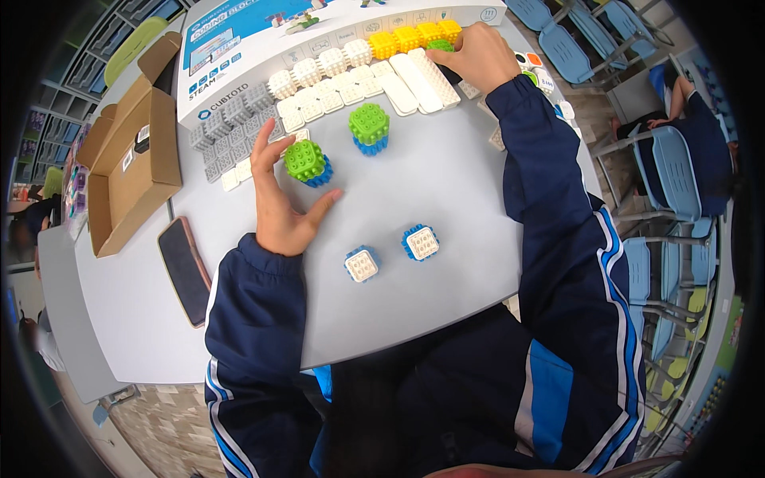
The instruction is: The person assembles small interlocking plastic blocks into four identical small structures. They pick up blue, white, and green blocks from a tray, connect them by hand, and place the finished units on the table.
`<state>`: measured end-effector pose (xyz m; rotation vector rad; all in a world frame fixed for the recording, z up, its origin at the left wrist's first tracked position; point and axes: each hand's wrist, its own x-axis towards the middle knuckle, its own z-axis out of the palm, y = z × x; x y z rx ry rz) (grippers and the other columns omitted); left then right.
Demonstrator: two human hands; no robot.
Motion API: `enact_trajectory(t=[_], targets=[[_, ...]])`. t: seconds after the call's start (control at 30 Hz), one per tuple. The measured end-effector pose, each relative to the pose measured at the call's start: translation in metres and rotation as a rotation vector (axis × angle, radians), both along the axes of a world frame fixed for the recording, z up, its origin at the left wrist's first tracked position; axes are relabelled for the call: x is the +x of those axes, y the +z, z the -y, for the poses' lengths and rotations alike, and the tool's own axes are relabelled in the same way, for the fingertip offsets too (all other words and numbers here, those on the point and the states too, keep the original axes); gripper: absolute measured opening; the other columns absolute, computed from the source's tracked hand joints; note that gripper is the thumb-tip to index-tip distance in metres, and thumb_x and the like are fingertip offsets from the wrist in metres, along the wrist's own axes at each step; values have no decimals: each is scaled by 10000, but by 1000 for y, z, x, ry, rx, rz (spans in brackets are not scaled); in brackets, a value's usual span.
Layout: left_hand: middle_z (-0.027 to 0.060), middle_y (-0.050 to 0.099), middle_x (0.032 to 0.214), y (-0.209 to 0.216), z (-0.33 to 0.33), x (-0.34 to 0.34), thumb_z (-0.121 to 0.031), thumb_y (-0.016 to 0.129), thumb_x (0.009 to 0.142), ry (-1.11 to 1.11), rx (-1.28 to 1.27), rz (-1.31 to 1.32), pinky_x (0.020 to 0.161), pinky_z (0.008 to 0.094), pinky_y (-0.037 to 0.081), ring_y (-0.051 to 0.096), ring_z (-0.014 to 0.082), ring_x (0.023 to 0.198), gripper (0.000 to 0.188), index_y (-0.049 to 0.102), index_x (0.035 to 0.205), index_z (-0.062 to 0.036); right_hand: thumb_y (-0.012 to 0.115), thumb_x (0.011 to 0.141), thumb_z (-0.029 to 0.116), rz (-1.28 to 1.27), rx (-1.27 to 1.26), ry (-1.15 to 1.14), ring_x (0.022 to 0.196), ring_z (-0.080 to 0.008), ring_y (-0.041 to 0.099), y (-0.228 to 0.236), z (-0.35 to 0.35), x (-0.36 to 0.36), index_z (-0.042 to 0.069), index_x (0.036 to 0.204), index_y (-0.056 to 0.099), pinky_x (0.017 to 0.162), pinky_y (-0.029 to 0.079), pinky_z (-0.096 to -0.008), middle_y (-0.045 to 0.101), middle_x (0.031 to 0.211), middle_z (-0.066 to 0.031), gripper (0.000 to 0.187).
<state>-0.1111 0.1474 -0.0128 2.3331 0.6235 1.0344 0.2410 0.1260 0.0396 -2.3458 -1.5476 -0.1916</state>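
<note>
My left hand [280,209] is open, its thumb and fingers spread around the left side of a green studded block [305,161] stacked on a blue one [320,177]. A second stack, a green block [369,123] over a blue one [372,146], stands upright to its right. At the back right, my right hand [488,60] has its fingers closed at a green block [439,46] beside the yellow row; part of that block is hidden. Nearer me sit two blue blocks with white square tops, a left one [362,264] and a right one [421,242].
Behind are rows of yellow [406,38], white [319,68] and grey blocks [247,103], with long white plates [414,84], before a large printed box [271,40]. An opened cardboard box [135,171] and a phone [183,271] lie left. Blue chairs [677,171] stand right.
</note>
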Motion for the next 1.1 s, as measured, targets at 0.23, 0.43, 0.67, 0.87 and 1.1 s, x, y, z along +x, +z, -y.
enact_trajectory(t=[0.23,0.43,0.67,0.87,1.1], targets=[[269,257,1564,6,4,-6,-51,888,660,8,57,-23,1110,466,353,499,335,1307,961,285,1406,-109,795,764,446,-91,181,59,594,-319,669,-1,2,7,-89,796,730,599,522,-407,664,668,-225,540],[315,293,1535,7,9,-29,104,592,715,31,101,219,1064,473,371,514,364,1293,727,316,1352,-112,797,778,393,-214,308,181,662,-238,689,47,26,4,-43,878,749,595,522,-338,714,794,-176,450],[318,445,1402,11,53,-43,-12,633,803,-157,-29,318,1014,502,421,567,363,1143,555,362,1281,-85,799,797,248,-474,264,894,716,-200,684,89,93,-79,8,982,715,592,507,-315,717,976,-102,315],[302,436,1428,13,52,-34,-199,876,717,-578,-337,168,1051,490,391,533,372,1194,937,288,1430,-43,831,749,187,-642,-55,1153,711,-237,672,56,104,-123,22,1052,678,597,527,-308,702,1028,-108,378],[199,625,1279,18,60,-35,-86,820,746,-428,-469,-216,1064,390,392,549,343,1224,973,232,1517,-12,837,744,186,-645,-133,1202,671,-246,663,29,100,-136,35,1047,663,596,532,-307,705,941,-89,382]])
